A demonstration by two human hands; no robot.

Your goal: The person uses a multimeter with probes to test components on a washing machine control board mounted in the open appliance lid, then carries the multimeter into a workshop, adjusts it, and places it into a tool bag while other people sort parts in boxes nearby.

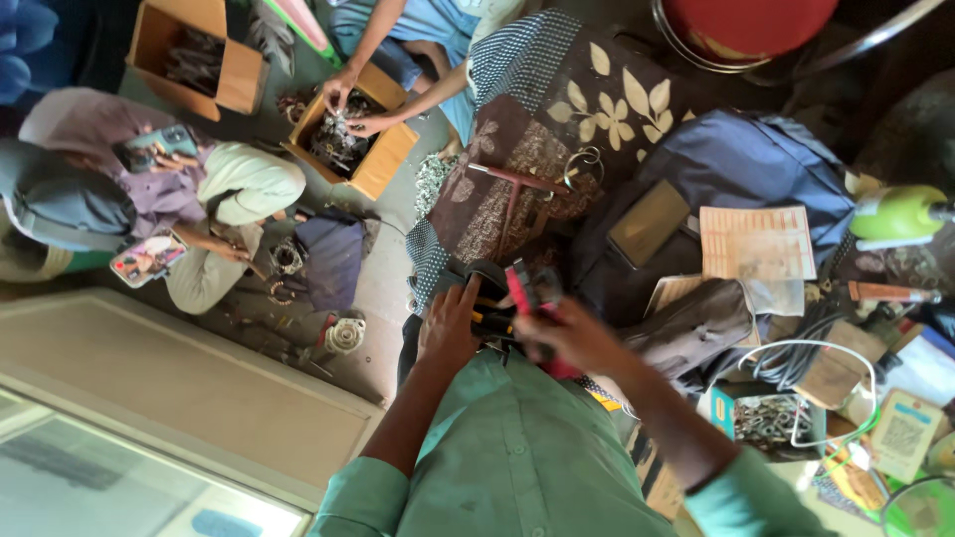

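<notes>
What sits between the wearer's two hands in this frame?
In the head view, a red-handled tool with black and yellow parts lies between the left hand and the right hand; motion blur hides its exact kind.

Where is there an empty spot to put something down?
The patterned cloth has bare room between its leaf print and the red T-shaped tool. The grey floor is free between that cloth and the dark rag. The right side, around the papers and white cable, is crowded.
</notes>
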